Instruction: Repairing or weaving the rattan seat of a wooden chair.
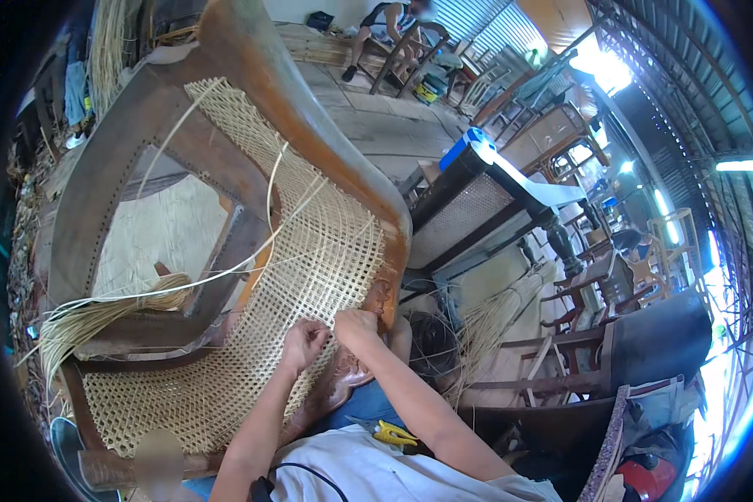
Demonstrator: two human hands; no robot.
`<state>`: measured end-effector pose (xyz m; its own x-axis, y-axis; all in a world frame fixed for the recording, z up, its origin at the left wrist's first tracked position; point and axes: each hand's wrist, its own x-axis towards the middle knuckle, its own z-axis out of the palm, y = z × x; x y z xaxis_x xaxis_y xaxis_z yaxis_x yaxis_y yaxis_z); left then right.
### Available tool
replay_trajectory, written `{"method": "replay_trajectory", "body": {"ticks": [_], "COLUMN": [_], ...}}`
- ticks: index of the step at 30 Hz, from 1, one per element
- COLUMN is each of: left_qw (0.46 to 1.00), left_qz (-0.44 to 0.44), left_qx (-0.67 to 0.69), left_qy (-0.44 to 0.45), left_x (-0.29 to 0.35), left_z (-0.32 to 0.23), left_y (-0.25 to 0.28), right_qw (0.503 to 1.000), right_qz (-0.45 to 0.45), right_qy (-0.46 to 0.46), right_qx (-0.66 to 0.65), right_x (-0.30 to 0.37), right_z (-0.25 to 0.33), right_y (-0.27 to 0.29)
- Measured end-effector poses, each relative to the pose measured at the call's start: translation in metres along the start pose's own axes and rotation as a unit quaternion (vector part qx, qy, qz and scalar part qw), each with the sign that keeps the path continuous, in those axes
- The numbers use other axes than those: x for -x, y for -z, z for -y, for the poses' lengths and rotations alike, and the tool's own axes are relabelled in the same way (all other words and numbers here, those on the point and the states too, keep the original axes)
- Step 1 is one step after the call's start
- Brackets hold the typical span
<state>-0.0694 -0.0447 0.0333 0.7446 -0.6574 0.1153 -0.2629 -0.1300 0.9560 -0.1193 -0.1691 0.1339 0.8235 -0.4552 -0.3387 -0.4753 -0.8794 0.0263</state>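
Note:
A woven cane panel (309, 251) spans the curved wooden frame (297, 100) of a chair lying in front of me. Over the panel's near right part, close to the carved wooden edge, my left hand (304, 345) is closed with its fingers curled together. Just right of it, my right hand (356, 326) is closed as well, its knuckles against the panel's border by the carving. Whatever thin thing either hand pinches is too small to make out. Long loose cane strands (276, 226) trail across the weave toward the left.
A bundle of cane strands (100, 322) lies on the chair frame at left. Yellow-handled pliers (393, 433) rest by my lap. To the right stand a dark chair with a cane panel (464, 209) and a heap of loose cane (502, 318). Farther back a person (389, 33) sits beside a chair.

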Motion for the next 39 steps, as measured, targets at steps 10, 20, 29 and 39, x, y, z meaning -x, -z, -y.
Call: {"method": "replay_trajectory", "body": {"ticks": [10, 20, 29, 39], "left_qw": [0.999, 0.999, 0.964, 0.936], "left_qz": [-0.034, -0.024, 0.122, 0.046], "left_qx": [-0.032, -0.019, 0.218, 0.309], "left_qy": [0.005, -0.01, 0.089, 0.162], "left_x": [-0.006, 0.004, -0.012, -0.028], "left_z": [-0.008, -0.014, -0.024, -0.001], "left_y": [-0.001, -0.003, -0.018, -0.009], "right_qw": [0.999, 0.998, 0.997, 0.996], "right_qz": [0.032, -0.037, -0.002, -0.001], "right_qy": [-0.029, -0.007, -0.022, 0.05], "right_qx": [-0.031, -0.052, -0.074, 0.071], "right_x": [0.043, 0.032, 0.043, 0.03], "right_z": [-0.017, -0.025, -0.028, -0.03], "right_y": [0.057, 0.024, 0.062, 0.034]}}
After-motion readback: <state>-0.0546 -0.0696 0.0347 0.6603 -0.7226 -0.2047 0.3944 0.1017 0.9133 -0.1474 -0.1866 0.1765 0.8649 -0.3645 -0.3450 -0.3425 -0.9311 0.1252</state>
